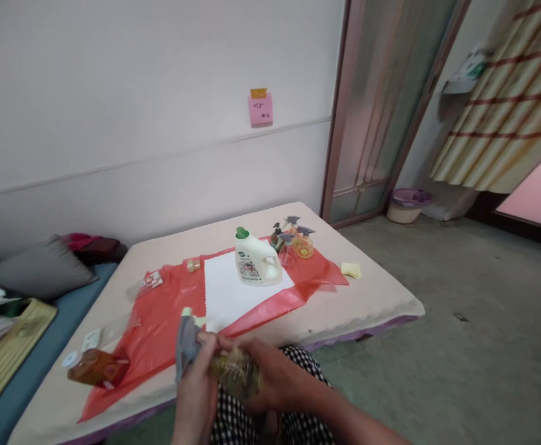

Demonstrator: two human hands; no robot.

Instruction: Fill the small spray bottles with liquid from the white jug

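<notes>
A spray bottle (235,374) with a yellowish-green patterned body and a grey trigger head lies tilted on its side above my checked lap. My left hand (196,389) is closed around its neck by the grey head. My right hand (274,374) wraps the base end of the body. Motion blur softens both hands. Beyond them, a white detergent jug (249,272) with a green opening stands upright on a white sheet (224,309). Spray bottles (304,246) with grey heads stand grouped to the jug's right, one holding yellow liquid.
A red plastic sheet (172,303) covers part of the pale padded table (372,303). An orange-brown bottle (94,369) lies at the front left, near clear packets. A small amber-coloured jar (193,265) and yellow notes (350,270) are farther off. A bin (405,207) stands by the door.
</notes>
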